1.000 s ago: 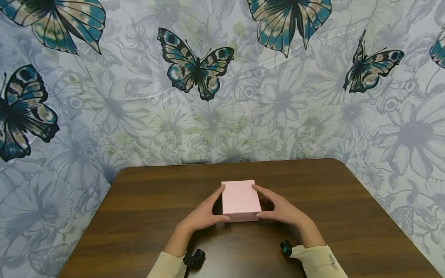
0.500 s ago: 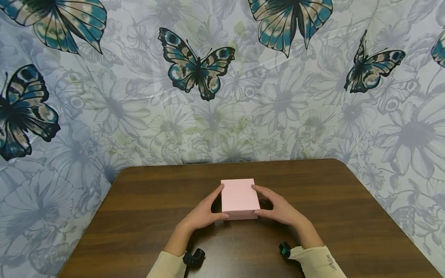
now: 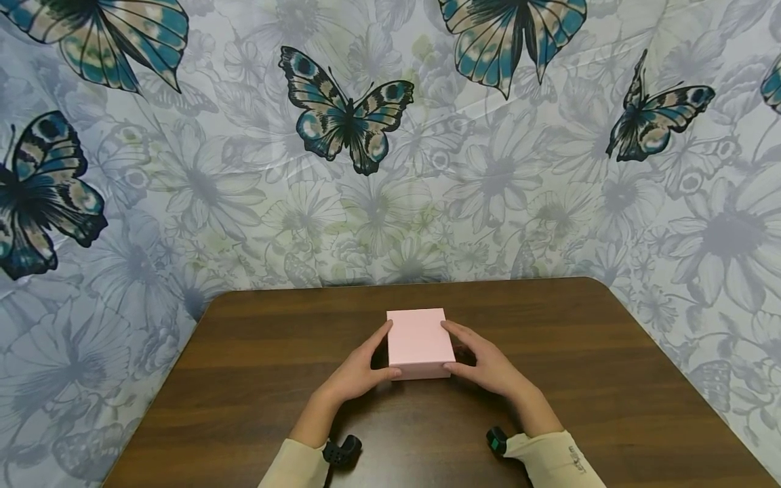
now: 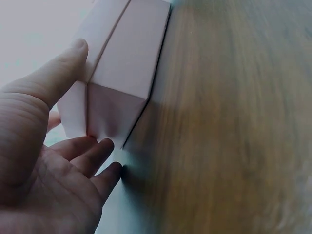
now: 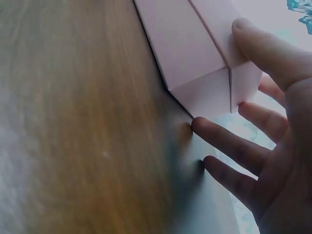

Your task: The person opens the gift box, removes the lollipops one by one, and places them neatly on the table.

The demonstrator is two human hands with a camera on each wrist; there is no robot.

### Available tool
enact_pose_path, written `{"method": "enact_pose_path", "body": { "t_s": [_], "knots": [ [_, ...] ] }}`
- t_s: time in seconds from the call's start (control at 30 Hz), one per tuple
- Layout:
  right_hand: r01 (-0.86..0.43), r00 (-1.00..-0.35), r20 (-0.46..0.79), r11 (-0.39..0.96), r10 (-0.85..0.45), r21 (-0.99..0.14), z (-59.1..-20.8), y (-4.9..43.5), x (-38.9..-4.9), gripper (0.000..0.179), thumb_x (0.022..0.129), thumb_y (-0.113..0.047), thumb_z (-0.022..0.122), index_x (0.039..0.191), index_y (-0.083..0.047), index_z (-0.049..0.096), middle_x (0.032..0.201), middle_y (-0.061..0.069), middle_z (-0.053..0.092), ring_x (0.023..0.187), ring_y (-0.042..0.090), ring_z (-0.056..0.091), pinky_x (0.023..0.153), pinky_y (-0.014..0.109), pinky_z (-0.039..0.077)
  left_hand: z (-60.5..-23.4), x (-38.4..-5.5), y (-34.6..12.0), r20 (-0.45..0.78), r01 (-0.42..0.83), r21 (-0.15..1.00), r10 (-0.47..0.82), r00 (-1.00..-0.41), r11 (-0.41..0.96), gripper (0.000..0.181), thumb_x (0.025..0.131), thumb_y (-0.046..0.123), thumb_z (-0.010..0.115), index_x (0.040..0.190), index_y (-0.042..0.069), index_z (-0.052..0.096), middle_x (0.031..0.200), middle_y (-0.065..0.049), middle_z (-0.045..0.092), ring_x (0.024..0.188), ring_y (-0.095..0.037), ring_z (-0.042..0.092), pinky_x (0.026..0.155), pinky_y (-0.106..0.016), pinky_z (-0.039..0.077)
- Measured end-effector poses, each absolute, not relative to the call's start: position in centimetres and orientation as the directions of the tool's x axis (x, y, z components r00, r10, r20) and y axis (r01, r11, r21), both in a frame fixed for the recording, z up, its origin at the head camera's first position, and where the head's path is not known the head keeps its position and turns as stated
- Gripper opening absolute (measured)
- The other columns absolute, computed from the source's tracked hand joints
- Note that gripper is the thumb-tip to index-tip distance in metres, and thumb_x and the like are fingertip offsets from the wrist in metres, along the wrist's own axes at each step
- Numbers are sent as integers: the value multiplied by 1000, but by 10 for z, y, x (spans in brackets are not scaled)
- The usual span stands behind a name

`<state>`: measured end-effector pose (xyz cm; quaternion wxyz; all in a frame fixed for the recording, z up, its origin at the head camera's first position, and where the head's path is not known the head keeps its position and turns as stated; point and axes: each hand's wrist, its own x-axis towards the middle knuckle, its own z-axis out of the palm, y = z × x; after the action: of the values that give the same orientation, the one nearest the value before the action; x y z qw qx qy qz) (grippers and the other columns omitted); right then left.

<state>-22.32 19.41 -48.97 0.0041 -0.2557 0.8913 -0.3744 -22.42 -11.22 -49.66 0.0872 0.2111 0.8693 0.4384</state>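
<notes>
A pink lidded box [image 3: 419, 337] stands on the brown wooden table between my two hands. My left hand [image 3: 355, 374] holds its left side, thumb at the near corner and a finger at the far one. Opposite it, my right hand [image 3: 491, 367] grips the right side in the same way. In the left wrist view the thumb lies on the lid part of the box [image 4: 124, 51], above the seam, with other fingertips low by the side wall. From the right wrist the seam of the box [image 5: 190, 44] also shows, the lid sitting down on the base.
The wooden table [image 3: 244, 352] has rounded far corners and its back edge lies beyond the box. Behind it hangs a cloth [image 3: 537, 224] printed with butterflies and grey flowers. Dark bands [image 3: 342, 451] sit on both wrists by the pale sleeves.
The box has slid a little way from me across the table, with both hands moving along on its sides. Their grip looks the same.
</notes>
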Motion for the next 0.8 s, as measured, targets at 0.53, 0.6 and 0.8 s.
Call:
{"method": "enact_pose_path", "body": {
  "t_s": [0.53,0.6,0.8],
  "knots": [
    [-426,-886,173,607,-430,-671,-491,191,-224,79,90,-44,71,157,-30,31,152,12,50,122,30,64,104,56,49,-496,-225,-112,37,289,798,436,-899,529,92,90,44,72,160,35,14,167,-2,23,152,-29,28,120,-58,29],
    [-420,-888,167,604,-429,-677,-491,191,-224,79,90,-44,71,157,-30,31,150,13,51,122,31,64,104,56,48,-496,-225,-112,34,288,796,436,-899,532,92,90,44,71,160,36,14,167,-2,23,152,-29,28,120,-58,29],
    [-423,-888,173,611,-425,-669,-493,191,-224,79,90,-44,71,157,-31,32,148,12,54,124,30,63,105,56,48,-497,-224,-113,33,284,802,436,-899,525,92,89,45,72,160,35,14,167,-3,23,152,-30,28,120,-58,29]
  ]
}}
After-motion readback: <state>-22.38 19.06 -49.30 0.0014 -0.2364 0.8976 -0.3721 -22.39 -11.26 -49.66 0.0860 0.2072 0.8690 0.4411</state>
